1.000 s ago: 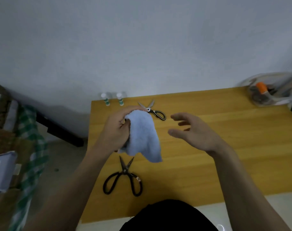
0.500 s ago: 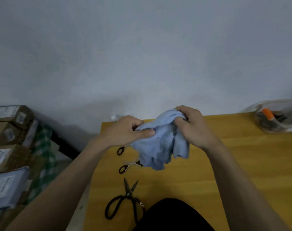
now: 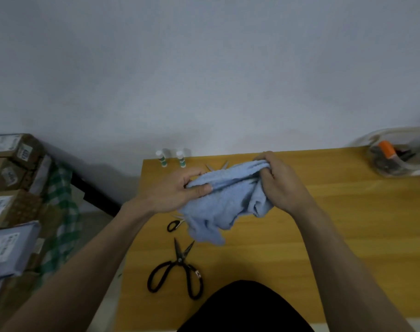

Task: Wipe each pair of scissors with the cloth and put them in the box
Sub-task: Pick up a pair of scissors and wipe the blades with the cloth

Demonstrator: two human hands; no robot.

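A light blue cloth (image 3: pixel 224 202) is stretched between both hands above the wooden table (image 3: pixel 347 224). My left hand (image 3: pixel 170 192) pinches its left end and my right hand (image 3: pixel 280 185) grips its right end. Large black scissors (image 3: pixel 180 269) lie on the table near me, blades pointing away. A black scissor handle (image 3: pixel 173 225) pokes out under the cloth's left side. Two silver blade tips (image 3: pixel 217 166) show behind the cloth; whether they belong to that handle's pair is hidden. A clear box (image 3: pixel 400 154) holding an orange-handled item stands at the table's far right.
Two small white bottles (image 3: pixel 171 158) with green bands stand at the table's far left corner. Cardboard parcels (image 3: pixel 10 178) and a green checked fabric are stacked on the left, beyond the table's edge. A pale wall rises right behind the table.
My right hand came over and took hold of the cloth. Both hands have since pulled it wider apart. The view has shifted, so the table sits lower in the frame.
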